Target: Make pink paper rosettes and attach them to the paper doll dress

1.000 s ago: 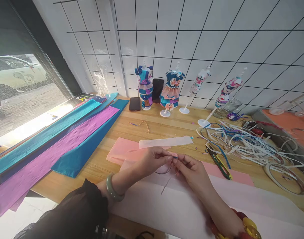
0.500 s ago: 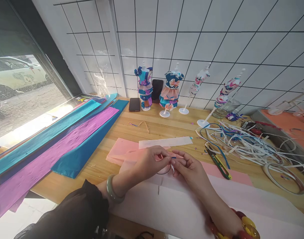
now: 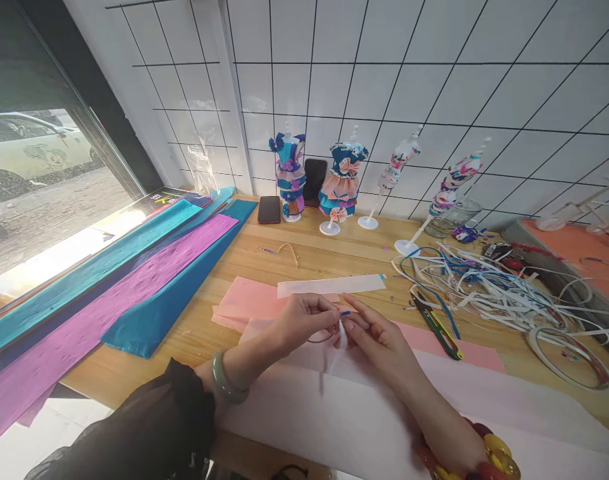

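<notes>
My left hand (image 3: 312, 319) is closed in a pinch, thumb against forefinger, over the pale pink paper. Facing it, my right hand (image 3: 374, 328) pinches the same small work, its forefinger stretched forward. Between the fingertips runs a thin white strip (image 3: 341, 333), blurred and hanging down, with a short dark blue piece (image 3: 345, 313) at the right fingers. A thin dark loop (image 3: 320, 340) curves below the left fingers; how it joins the strip is hidden. Under both hands lie pink sheets (image 3: 252, 300) and a large whitish sheet (image 3: 304, 407). A narrow white paper strip (image 3: 329, 285) lies just beyond.
A green utility knife (image 3: 442, 330) and a tangle of white and blue strips (image 3: 474, 287) lie right. Several small dress forms (image 3: 344, 180) stand by the tiled wall near a phone (image 3: 269, 210). Folded teal and purple paper (image 3: 149, 277) is at left.
The white strip between my fingers now hangs straighter and is smeared by motion. My right forefinger has straightened forward. My left hand has hardly moved.
</notes>
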`<state>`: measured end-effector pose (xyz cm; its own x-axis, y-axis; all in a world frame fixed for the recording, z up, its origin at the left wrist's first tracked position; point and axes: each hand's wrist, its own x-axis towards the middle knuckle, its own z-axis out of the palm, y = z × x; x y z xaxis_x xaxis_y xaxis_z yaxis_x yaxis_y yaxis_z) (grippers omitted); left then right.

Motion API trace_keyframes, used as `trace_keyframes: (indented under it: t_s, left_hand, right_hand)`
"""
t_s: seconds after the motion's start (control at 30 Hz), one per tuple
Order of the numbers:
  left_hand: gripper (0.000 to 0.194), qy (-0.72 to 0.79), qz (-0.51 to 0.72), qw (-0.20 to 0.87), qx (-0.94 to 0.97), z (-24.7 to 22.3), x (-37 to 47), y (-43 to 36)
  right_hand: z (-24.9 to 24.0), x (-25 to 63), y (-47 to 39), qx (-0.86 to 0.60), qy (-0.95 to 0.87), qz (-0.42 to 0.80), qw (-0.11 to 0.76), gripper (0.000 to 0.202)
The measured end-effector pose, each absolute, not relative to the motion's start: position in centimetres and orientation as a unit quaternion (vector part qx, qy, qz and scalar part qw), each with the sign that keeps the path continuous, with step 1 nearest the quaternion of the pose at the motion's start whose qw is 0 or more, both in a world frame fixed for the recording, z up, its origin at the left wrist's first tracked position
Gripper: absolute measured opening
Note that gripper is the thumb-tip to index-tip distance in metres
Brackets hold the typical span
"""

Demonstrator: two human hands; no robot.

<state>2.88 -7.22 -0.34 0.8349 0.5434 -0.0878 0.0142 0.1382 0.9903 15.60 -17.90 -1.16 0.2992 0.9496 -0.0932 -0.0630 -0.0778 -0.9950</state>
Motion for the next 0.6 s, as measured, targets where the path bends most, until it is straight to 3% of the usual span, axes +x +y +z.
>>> trace_keyframes:
  t_s: [0.2,0.33,0.4,0.5,0.57,0.6]
  left_hand:
    - [0.027,0.217,0.199,0.783,0.548,-0.7,3.1,-7.0]
    - [0.028,0.223,0.208,0.800,0.517,-0.8,3.1,-6.9]
    - [0.028,0.224,0.207,0.805,0.509,-0.9,3.1,-6.9]
    - [0.027,0.227,0.197,0.811,0.501,-1.1,3.2,-6.8]
    - [0.026,0.234,0.193,0.811,0.500,-1.1,3.2,-6.7]
    - [0.026,0.236,0.193,0.811,0.499,-1.1,3.2,-6.7]
  right_hand:
    - [0.1,16.7,-18.0,-0.564,-0.242,0.497,0.613,0.056]
    - [1.6,19.3,-18.7,-0.684,-0.266,0.337,0.590,0.046]
    - [1.6,21.2,-19.3,-0.784,-0.338,0.177,0.490,0.043]
    - [0.4,24.0,-20.5,-0.893,-0.407,-0.036,0.187,0.033]
    - [-0.7,25.3,-21.1,-0.892,-0.438,-0.069,0.089,0.025]
    - [-1.2,25.7,-21.4,-0.893,-0.435,-0.069,0.086,0.021]
